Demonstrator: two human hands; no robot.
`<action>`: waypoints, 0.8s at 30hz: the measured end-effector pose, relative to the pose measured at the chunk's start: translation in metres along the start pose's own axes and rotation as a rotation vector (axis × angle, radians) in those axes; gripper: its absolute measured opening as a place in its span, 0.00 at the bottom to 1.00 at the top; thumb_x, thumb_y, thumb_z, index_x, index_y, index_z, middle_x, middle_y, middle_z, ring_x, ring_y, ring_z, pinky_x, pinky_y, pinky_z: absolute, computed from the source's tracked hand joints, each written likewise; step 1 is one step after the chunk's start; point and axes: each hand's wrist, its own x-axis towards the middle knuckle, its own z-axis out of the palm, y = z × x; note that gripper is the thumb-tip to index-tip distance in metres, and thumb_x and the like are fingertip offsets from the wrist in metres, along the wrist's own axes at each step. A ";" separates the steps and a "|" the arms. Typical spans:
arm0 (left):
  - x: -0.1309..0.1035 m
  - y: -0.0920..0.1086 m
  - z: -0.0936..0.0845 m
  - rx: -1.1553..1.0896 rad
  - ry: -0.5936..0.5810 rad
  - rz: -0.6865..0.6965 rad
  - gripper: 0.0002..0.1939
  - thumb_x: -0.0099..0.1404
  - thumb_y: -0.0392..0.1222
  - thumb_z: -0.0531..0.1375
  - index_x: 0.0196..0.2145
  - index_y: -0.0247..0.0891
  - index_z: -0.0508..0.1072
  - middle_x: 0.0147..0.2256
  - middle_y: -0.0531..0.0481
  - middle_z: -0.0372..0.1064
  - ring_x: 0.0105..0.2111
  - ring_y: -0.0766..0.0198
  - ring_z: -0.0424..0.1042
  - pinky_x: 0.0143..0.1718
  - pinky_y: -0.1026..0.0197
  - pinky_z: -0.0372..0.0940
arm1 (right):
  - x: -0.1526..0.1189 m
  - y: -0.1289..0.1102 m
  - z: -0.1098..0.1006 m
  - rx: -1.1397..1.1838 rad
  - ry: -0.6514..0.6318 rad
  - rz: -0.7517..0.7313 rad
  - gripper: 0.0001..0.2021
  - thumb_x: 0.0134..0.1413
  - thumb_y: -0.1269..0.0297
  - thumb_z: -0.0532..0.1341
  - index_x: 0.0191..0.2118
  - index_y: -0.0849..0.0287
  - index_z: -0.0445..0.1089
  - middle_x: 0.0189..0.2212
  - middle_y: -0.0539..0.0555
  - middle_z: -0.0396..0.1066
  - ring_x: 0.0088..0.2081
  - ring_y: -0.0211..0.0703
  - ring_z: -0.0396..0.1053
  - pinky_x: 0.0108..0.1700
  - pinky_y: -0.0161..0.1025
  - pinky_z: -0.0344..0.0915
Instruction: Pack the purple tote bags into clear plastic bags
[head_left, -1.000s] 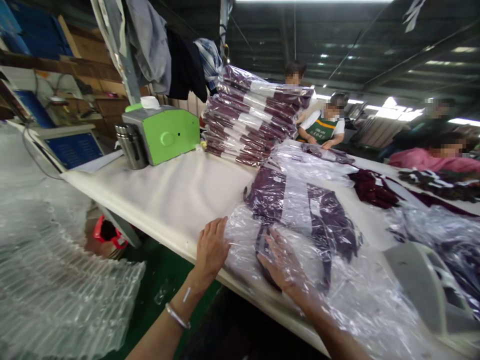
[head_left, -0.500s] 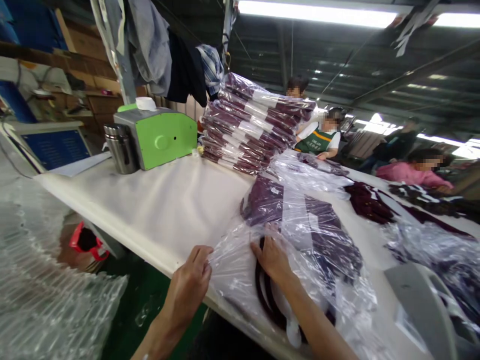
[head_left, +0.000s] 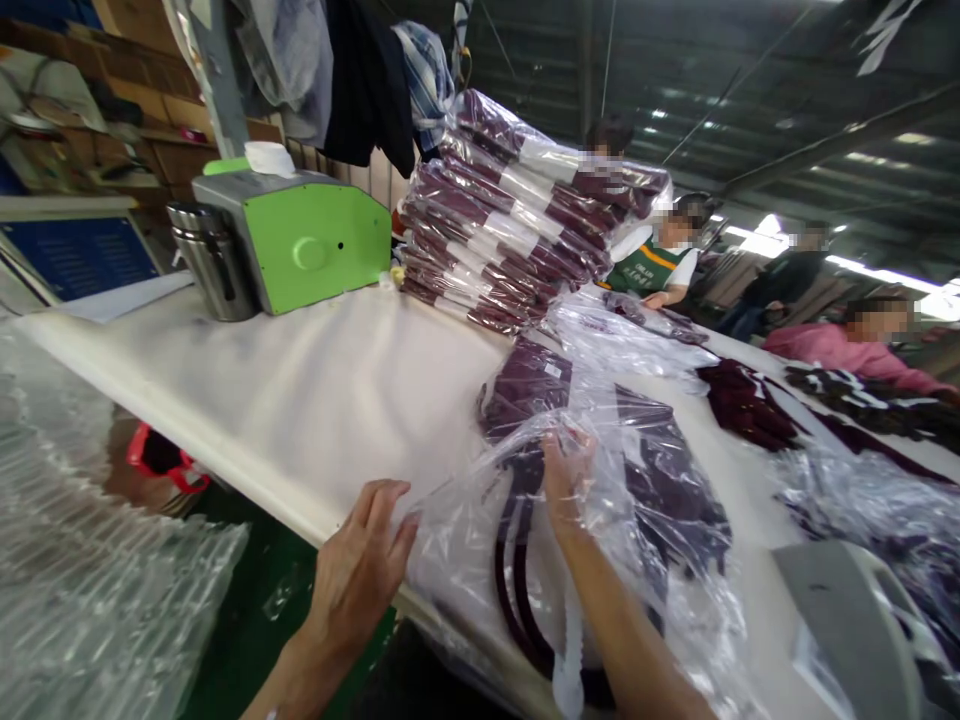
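Observation:
A clear plastic bag (head_left: 457,545) lies at the front edge of the table, partly over a folded dark maroon garment (head_left: 525,375) with a white paper band. My right hand (head_left: 568,475) is raised amid the film, its fingers curled on a bunched part of the plastic bag; film hides some fingertips. Below it, a looped dark maroon strip (head_left: 510,590), seen through the film, curves beside a pale, flat hanger-like piece (head_left: 568,640). At the bag's left corner is my left hand (head_left: 364,555), thumb and fingers apart, the thumb close to the film.
A stack of bagged maroon garments (head_left: 502,220) stands at the back beside a green-sided machine (head_left: 315,240) and a steel flask (head_left: 214,265). A grey device (head_left: 847,610) sits at right. Co-workers stand across the table (head_left: 337,400). Clear air-cushion film (head_left: 112,580) hangs at left.
My right hand has lifted from the dark strip, pulling film up with it. My left hand has shifted slightly left and its fingers have parted from the bag's corner. The view has tilted down.

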 end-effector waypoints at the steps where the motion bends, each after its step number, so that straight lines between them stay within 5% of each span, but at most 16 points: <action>1: 0.003 0.004 0.002 0.063 -0.037 0.008 0.13 0.69 0.43 0.57 0.51 0.44 0.69 0.48 0.48 0.75 0.38 0.59 0.80 0.34 0.61 0.72 | 0.000 0.003 0.001 -0.003 0.015 0.053 0.25 0.55 0.48 0.63 0.50 0.63 0.70 0.39 0.59 0.78 0.41 0.51 0.76 0.46 0.49 0.73; 3: 0.010 0.012 0.006 0.138 -0.135 0.038 0.15 0.67 0.40 0.60 0.51 0.44 0.69 0.48 0.47 0.73 0.41 0.57 0.78 0.35 0.60 0.72 | 0.000 0.005 0.004 -0.063 -0.087 0.063 0.22 0.58 0.45 0.60 0.42 0.61 0.73 0.32 0.56 0.77 0.37 0.51 0.74 0.46 0.50 0.72; 6: 0.015 0.017 0.010 0.141 -0.205 0.077 0.10 0.68 0.34 0.55 0.45 0.43 0.69 0.42 0.49 0.71 0.40 0.60 0.77 0.35 0.62 0.70 | -0.002 0.003 0.011 -0.150 -0.366 -0.246 0.21 0.63 0.47 0.53 0.35 0.59 0.74 0.35 0.58 0.78 0.44 0.54 0.74 0.56 0.55 0.67; 9: 0.013 0.008 0.008 0.075 -0.095 0.056 0.12 0.69 0.30 0.50 0.42 0.42 0.69 0.39 0.51 0.70 0.33 0.63 0.75 0.31 0.63 0.68 | -0.002 0.002 0.023 -0.272 -0.507 -0.596 0.23 0.63 0.51 0.54 0.51 0.63 0.74 0.55 0.67 0.73 0.60 0.58 0.67 0.65 0.58 0.58; 11: 0.008 -0.001 0.000 0.009 0.015 0.038 0.11 0.68 0.31 0.50 0.42 0.42 0.68 0.38 0.52 0.71 0.30 0.65 0.74 0.31 0.64 0.68 | -0.001 0.005 0.032 -0.401 -0.553 -0.698 0.29 0.62 0.52 0.56 0.61 0.69 0.68 0.62 0.72 0.66 0.65 0.62 0.62 0.68 0.61 0.54; 15: -0.010 -0.014 -0.017 -0.078 0.137 0.089 0.08 0.69 0.33 0.52 0.42 0.41 0.68 0.37 0.53 0.73 0.30 0.67 0.74 0.32 0.66 0.68 | -0.002 0.012 0.047 -0.516 -0.577 -0.709 0.33 0.64 0.54 0.54 0.66 0.74 0.62 0.66 0.74 0.60 0.67 0.67 0.58 0.70 0.64 0.45; 19: -0.032 -0.028 -0.024 -0.125 0.126 0.147 0.09 0.70 0.35 0.51 0.39 0.41 0.70 0.35 0.52 0.75 0.31 0.67 0.75 0.35 0.66 0.68 | -0.005 0.008 0.050 -0.506 -0.533 -0.687 0.35 0.66 0.52 0.52 0.70 0.72 0.55 0.68 0.72 0.57 0.68 0.65 0.55 0.71 0.62 0.42; 24: -0.050 -0.067 -0.040 -0.180 0.098 -0.064 0.07 0.67 0.40 0.54 0.34 0.41 0.71 0.27 0.54 0.74 0.27 0.64 0.76 0.30 0.65 0.69 | -0.011 0.003 0.015 -0.494 -0.452 -0.565 0.33 0.66 0.48 0.53 0.70 0.62 0.57 0.67 0.67 0.60 0.69 0.61 0.56 0.69 0.61 0.50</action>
